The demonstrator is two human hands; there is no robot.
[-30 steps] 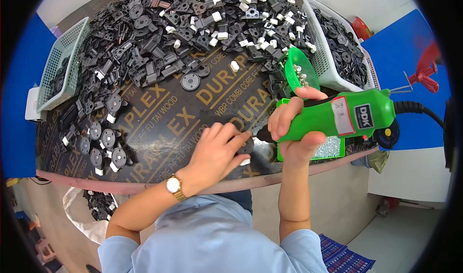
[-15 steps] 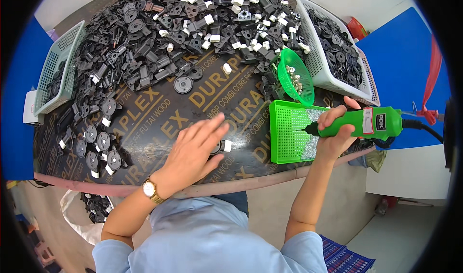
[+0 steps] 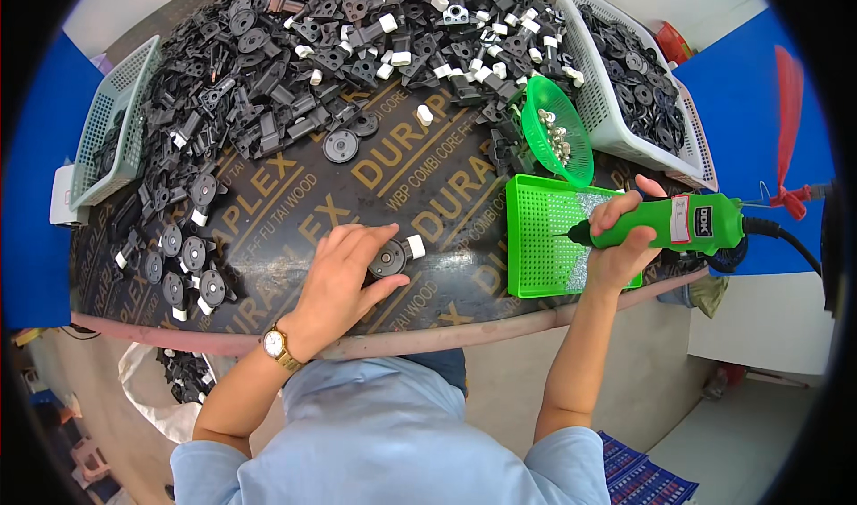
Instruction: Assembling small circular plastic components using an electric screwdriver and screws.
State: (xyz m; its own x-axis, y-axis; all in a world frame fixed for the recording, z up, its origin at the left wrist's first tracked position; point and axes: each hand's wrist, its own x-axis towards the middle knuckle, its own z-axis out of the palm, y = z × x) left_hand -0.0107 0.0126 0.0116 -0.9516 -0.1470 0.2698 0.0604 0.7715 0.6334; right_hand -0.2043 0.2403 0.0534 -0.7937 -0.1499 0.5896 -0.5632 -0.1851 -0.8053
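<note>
L hand (image 3: 332,277): thumb & forefinger round a blk wheel part (image 3: 388,260) w/ white tip (image 3: 416,247), nr the tabletop (image 3: 469,318) front edge, approx. mid; can't tell if grip's clamped, as fingers cover its L side. R hand (image 3: 625,244): grip clamped on green power driver (image 3: 659,223), which has a red-edged white label (image 3: 681,219) + dark label (image 3: 704,223) w/ pale lettering. Gold print (image 3: 367,177) across tabletop. Driver's thin bit (image 3: 561,235) hard to make out against green tray (image 3: 536,292), partly hidden behind R hand.
</note>
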